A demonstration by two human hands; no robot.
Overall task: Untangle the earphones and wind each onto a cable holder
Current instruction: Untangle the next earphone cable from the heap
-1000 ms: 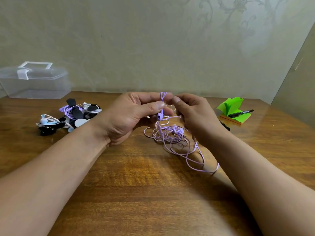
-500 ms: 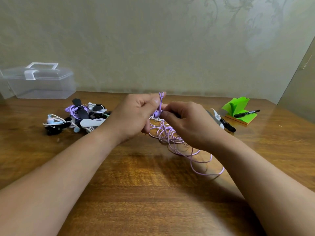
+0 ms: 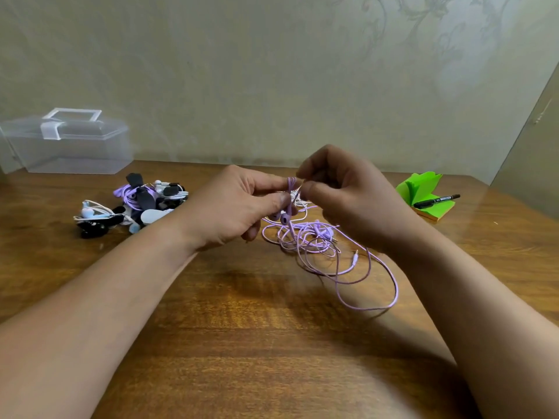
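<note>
Your left hand (image 3: 239, 207) pinches a bunch of the purple earphones (image 3: 317, 243) between thumb and forefinger, above the counter (image 3: 242, 328); the buds (image 3: 284, 217) hang just under the thumb. Your right hand (image 3: 341, 192), fingers curled and slightly blurred, pinches a strand just right of that bunch. The rest of the cord lies looped on the counter, jack (image 3: 355, 257) right. Wound pile (image 3: 136, 204) left, near the box (image 3: 66, 140).

A storage box (image 3: 69, 143) stands far left on the table (image 3: 242, 328), a heap of earphones (image 3: 133, 204) before it. The loose earphone cable (image 3: 317, 243) lies centre; far right, a marker (image 3: 435, 201) rests on a notepad (image 3: 422, 187).
</note>
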